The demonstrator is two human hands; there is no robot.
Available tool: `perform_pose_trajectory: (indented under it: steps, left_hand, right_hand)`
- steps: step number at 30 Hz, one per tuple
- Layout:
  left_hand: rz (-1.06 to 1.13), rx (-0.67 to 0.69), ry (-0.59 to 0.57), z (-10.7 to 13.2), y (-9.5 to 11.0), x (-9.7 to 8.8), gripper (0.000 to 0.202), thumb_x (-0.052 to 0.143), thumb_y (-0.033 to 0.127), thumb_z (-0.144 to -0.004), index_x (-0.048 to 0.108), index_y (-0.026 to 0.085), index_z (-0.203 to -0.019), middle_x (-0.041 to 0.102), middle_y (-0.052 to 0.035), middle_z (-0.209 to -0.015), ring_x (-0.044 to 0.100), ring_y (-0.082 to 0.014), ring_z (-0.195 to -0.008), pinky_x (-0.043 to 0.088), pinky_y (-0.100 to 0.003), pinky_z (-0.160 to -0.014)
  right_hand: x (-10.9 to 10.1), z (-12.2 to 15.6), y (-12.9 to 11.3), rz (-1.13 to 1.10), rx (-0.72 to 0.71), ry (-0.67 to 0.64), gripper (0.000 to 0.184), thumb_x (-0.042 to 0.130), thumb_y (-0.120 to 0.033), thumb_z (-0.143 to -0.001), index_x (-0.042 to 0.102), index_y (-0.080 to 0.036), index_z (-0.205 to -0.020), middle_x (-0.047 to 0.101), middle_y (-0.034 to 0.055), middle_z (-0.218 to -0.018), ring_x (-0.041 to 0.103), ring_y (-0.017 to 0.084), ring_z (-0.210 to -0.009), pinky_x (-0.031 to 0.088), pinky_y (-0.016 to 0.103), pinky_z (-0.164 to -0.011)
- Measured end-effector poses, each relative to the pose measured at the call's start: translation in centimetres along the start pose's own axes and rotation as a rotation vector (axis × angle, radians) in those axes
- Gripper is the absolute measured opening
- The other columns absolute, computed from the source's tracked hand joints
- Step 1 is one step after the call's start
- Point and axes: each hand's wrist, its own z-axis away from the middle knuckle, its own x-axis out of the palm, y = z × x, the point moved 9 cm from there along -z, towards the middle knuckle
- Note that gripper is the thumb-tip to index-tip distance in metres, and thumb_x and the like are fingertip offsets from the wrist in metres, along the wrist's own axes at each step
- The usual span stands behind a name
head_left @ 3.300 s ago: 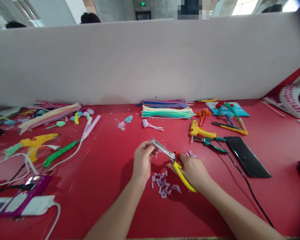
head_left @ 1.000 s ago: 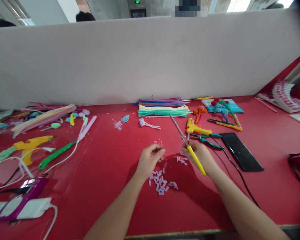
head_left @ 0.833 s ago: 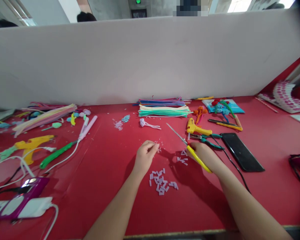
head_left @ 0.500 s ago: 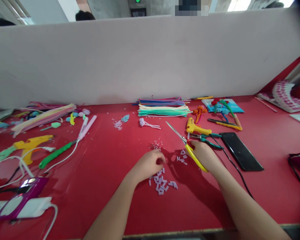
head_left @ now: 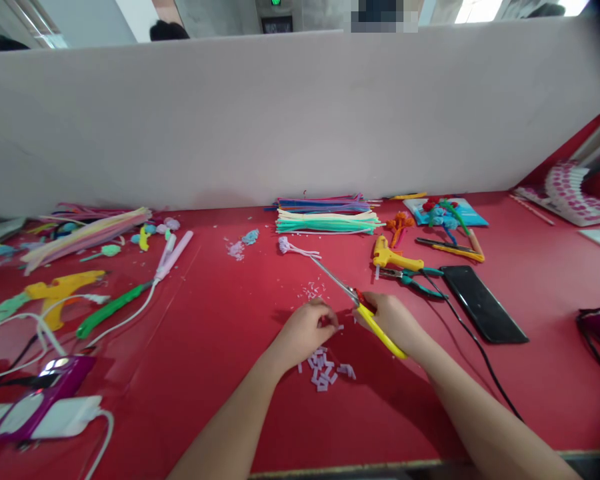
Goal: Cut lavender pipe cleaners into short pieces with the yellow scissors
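Observation:
My right hand (head_left: 390, 321) is closed around the yellow handles of a pair of scissors (head_left: 353, 301); the steel blades point up and left across the red table (head_left: 205, 360). My left hand (head_left: 305, 331) rests just left of it with the fingers curled and pinched together; what they hold is too small to make out. Under and in front of that hand lies a heap of several short lilac pipe-cleaner bits (head_left: 326, 372). A few lilac crumbs (head_left: 311, 291) are scattered just beyond the hands.
Stacked pipe cleaners (head_left: 326, 216) lie at the back by the grey partition (head_left: 300, 113). A yellow glue gun (head_left: 393, 257), teal pliers (head_left: 414, 279) and a black phone (head_left: 483, 303) sit right of my hands. More craft tools, cables and a purple device (head_left: 40, 397) are at the left.
My right hand has moved left with the scissors, close to my left hand. My left hand came down onto the heap of lilac bits and now sits beside the scissors.

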Motion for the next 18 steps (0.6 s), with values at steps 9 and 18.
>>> perform_pose_trajectory:
  steps: [9,18]
  left_hand:
    - [0.359,-0.076,0.087,-0.2,-0.2,-0.2,0.008,0.050,0.022,-0.067,0.054,0.016,-0.072,0.054,0.0000,-0.069,0.049,-0.0116,-0.066,0.037,-0.022,-0.061]
    - [-0.037,0.009,0.210,0.2,1.6,-0.9,0.010,0.046,0.014,-0.068,0.054,0.019,-0.072,0.052,-0.0004,-0.073,0.046,-0.0107,-0.060,0.037,-0.023,-0.060]
  right_hand:
    - [1.1,0.9,-2.5,-0.400,-0.084,0.014,0.014,0.042,-0.027,-0.066,0.049,-0.015,-0.066,0.044,-0.0040,-0.052,0.039,0.007,-0.047,0.025,0.017,-0.041]
    - [0.5,1.1,-2.9,-0.309,-0.078,0.038,0.007,0.042,-0.024,-0.064,0.043,-0.017,-0.061,0.039,-0.0049,-0.049,0.038,0.008,-0.048,0.025,0.016,-0.043]
